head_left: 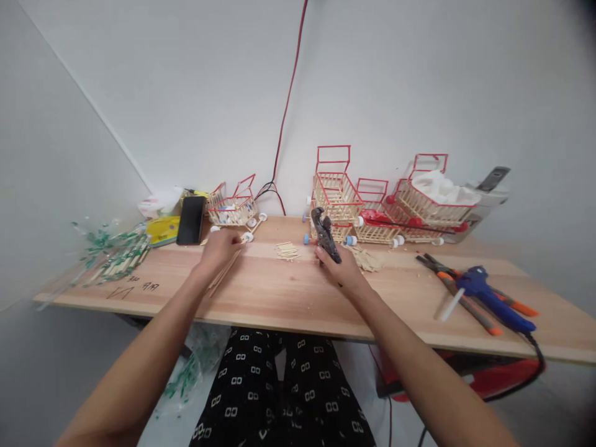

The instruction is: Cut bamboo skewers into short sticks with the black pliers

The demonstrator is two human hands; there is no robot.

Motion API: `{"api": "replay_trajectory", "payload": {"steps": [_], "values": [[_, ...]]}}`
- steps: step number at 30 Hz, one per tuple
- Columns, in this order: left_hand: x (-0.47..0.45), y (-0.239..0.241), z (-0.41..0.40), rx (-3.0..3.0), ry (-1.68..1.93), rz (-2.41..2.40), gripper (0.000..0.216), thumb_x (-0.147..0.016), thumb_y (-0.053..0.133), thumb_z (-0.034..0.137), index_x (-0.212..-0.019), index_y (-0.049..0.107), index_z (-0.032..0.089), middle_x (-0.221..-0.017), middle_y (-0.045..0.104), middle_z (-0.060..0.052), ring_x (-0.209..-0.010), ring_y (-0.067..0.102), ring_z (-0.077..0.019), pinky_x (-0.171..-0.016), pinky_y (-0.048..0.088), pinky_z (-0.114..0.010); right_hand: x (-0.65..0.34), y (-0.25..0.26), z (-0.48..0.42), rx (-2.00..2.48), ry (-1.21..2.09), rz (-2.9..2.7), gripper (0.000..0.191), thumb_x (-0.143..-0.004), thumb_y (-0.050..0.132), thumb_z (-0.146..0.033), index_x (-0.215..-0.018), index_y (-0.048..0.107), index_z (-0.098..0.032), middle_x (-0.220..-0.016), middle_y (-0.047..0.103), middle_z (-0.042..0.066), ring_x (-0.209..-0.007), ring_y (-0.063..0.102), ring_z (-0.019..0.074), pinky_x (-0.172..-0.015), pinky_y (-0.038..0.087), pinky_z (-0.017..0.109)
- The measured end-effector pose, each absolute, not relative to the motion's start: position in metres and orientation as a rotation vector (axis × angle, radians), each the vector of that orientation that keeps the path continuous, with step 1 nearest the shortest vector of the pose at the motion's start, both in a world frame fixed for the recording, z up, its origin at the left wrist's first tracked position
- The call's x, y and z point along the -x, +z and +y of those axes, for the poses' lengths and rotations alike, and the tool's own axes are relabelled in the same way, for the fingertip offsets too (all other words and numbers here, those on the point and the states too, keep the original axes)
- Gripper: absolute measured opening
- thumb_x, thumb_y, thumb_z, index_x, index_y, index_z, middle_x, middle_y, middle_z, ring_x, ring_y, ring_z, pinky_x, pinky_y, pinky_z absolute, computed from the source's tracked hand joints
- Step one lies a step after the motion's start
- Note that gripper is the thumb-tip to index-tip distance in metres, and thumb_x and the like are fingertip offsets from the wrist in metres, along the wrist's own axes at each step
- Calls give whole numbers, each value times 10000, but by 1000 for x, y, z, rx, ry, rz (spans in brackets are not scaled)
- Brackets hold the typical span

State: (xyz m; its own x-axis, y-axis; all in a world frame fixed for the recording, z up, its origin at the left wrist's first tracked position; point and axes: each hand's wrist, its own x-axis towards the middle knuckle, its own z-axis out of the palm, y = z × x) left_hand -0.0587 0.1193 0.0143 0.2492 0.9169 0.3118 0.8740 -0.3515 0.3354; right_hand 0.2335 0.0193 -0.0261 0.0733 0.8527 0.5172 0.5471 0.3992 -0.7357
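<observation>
White walls back a pale wooden worktop (288, 298). The left hand (218, 248) closes on thin wooden sticks (226, 272) lying left of centre. The right hand (342, 268) is clenched around dark cutters (325, 236), held upright near the middle. This looks like stick trimming, and a cut would need the sticks and blades brought together.
</observation>
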Motion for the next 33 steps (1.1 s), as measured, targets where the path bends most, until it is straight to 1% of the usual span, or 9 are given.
{"api": "replay_trajectory", "payload": {"steps": [2,6,9,13,16,21,25,29,33], "values": [[92,19,105,-2401,619,1839,110,-693,648,280,-659,700,189,-710,692,-77,-714,592,-232,-598,299,-275,-233,-26,19,1272,349,-1604,402,-876,498,-487,-1042,685,-171,-865,699,81,-854,636,258,-786,475,374],[143,21,75,-2367,423,1948,188,-707,606,350,-645,687,192,-656,666,-62,-660,589,-219,-582,304,-268,-234,-25,19,1276,329,-1632,403,-876,496,-480,-1059,685,-174,-879,703,83,-873,635,262,-811,468,387],[160,18,63,-2288,297,2004,148,-665,608,317,-642,671,184,-655,664,-70,-653,593,-225,-573,320,-266,-233,-25,19,1272,340,-1654,397,-878,497,-471,-1068,678,-173,-914,705,86,-882,640,260,-830,462,388],[162,16,63,-2254,275,1936,118,-639,606,299,-601,627,190,-652,666,-63,-646,596,-224,-576,341,-260,-232,-25,17,1275,332,-1666,385,-874,504,-460,-1067,673,-173,-986,705,91,-920,639,266,-861,451,396],[160,15,65,-2274,234,1915,99,-646,592,287,-622,614,194,-663,670,-56,-654,603,-220,-579,346,-256,-231,-24,16,1268,335,-1663,383,-874,504,-457,-1072,670,-175,-1034,703,95,-956,634,273,-871,451,402],[163,11,65,-2376,-10,1995,121,-723,532,255,-676,607,172,-782,691,-122,-748,623,-250,-588,349,-270,-230,-22,14,1263,333,-1675,368,-875,506,-451,-1061,671,-180,-1043,706,89,-968,640,278,-882,455,406],[169,4,63,-2351,-174,2144,218,-809,452,270,-746,619,144,-865,693,-190,-814,639,-297,-599,362,-300,-231,-23,14,1246,331,-1684,368,-873,516,-448,-1087,668,-190,-1083,699,85,-1001,634,281,-893,454,407],[169,1,55,-2393,-198,2233,294,-853,373,225,-888,635,98,-933,679,-239,-892,641,-334,-652,407,-340,-231,-24,15,1246,324,-1693,378,-874,513,-454,-1092,669,-187,-1085,701,84,-1020,628,281,-911,448,410],[164,6,49,-2385,-203,2249,358,-890,339,274,-934,641,88,-952,672,-251,-936,633,-353,-697,435,-368,-231,-24,15,1244,314,-1718,372,-881,506,-446,-1105,664,-194,-1102,695,79,-1055,615,286,-937,433,419]]}}
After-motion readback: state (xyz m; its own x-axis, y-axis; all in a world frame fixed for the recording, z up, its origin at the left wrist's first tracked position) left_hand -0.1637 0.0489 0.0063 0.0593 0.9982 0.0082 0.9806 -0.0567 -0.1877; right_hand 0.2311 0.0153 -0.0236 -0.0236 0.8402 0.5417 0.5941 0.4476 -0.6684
